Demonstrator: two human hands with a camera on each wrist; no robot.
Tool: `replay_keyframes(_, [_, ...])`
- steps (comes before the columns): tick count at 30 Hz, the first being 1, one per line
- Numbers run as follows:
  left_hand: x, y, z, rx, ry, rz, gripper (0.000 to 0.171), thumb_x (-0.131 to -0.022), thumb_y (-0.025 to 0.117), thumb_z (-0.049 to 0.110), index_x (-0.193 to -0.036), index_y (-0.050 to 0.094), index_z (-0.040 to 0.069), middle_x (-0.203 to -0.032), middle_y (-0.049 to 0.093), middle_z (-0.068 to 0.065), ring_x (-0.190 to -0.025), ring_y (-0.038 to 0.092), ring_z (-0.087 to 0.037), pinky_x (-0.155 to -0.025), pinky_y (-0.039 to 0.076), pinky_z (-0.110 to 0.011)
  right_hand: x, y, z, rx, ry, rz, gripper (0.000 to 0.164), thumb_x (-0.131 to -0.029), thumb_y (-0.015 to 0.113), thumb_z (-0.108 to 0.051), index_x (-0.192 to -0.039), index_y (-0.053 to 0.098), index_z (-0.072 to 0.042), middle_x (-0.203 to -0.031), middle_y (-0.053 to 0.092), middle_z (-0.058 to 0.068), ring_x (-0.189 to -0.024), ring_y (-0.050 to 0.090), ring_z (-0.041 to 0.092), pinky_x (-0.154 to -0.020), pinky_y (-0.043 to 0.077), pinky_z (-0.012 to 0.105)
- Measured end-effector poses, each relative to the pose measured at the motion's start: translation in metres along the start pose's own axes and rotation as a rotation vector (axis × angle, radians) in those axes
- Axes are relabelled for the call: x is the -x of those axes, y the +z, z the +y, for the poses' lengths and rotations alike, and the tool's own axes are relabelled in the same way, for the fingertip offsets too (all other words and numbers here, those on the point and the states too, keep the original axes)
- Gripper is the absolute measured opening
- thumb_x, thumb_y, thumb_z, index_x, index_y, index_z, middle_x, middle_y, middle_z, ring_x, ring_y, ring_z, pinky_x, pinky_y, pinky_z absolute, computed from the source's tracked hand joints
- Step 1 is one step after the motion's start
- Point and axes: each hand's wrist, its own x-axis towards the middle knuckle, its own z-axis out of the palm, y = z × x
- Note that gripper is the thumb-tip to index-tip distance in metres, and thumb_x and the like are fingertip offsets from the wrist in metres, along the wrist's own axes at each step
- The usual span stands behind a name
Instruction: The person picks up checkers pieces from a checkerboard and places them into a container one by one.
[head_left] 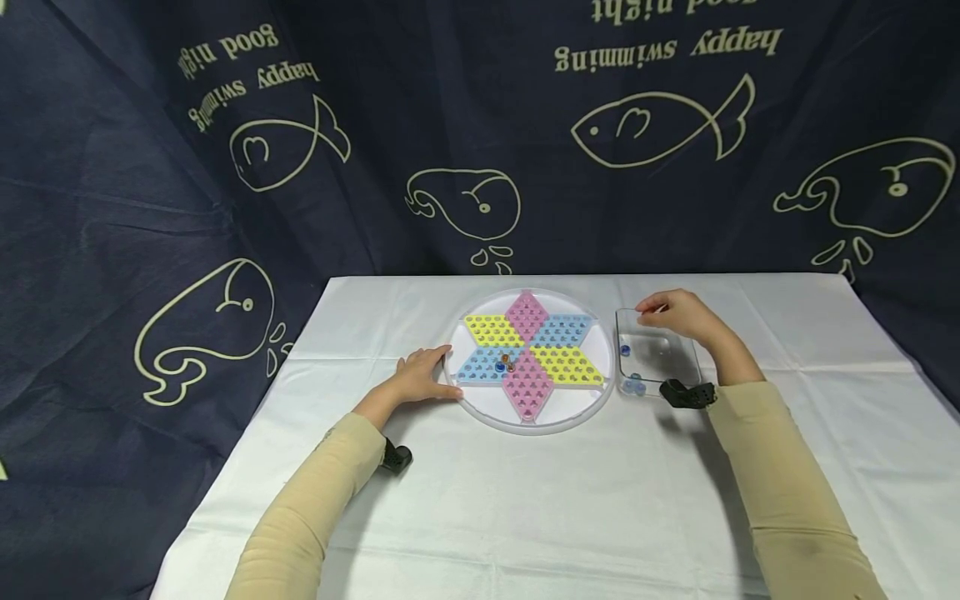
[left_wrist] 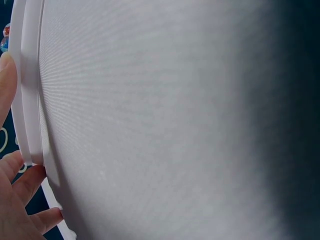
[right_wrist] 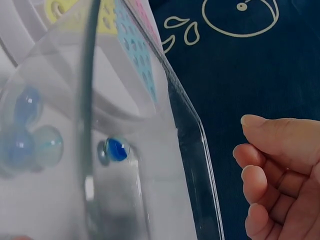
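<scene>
A round white Chinese checkers board (head_left: 480, 402) with a pink, yellow and blue star lies on the table. At its left rim is my left hand (head_left: 417, 377), thumb and fingers spread along the edge. A few blue and orange marbles (head_left: 506, 364) sit on the board's lower-left blue point and beside it. To the right stands a clear plastic box (head_left: 663, 354) holding several marbles, among them a blue marble (right_wrist: 118, 149). My right hand (head_left: 678, 317) hovers at the box's far side, its fingers loosely curled, with nothing visible between them in the right wrist view.
A white cloth (head_left: 555, 508) covers the table. Behind it hangs a dark blue curtain (head_left: 420, 100) printed with fish and whales. The box stands close beside the board's right rim.
</scene>
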Motion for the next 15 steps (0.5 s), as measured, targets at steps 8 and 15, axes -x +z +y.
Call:
replay_keyframes(8, [0.000,0.002,-0.001,0.012,0.006,0.009,0.093,-0.073,0.071,0.048,-0.144,0.026,0.009,-0.146,0.031,-0.015,-0.136,0.016,-0.042,-0.105,0.009,-0.064,-0.006,0.014,-0.013,-0.033,-0.043,-0.010,0.031,-0.086,0.060,-0.014,-0.110,0.061,0.007,-0.098,0.062,0.017,-0.079,0.052,0.016,-0.067,0.044,0.026])
replay_keyframes(15, [0.001,0.001,-0.001,0.017,0.007,0.014,0.094,-0.072,0.071,0.049,-0.144,0.027,0.010,-0.146,0.032,-0.014,-0.136,0.017,-0.042,-0.105,0.008,-0.064,-0.015,0.035,-0.030,-0.041,-0.097,-0.040,0.031,-0.084,0.063,-0.009,-0.109,0.061,0.008,-0.090,0.061,0.013,-0.074,0.050,0.019,-0.063,0.043,0.028])
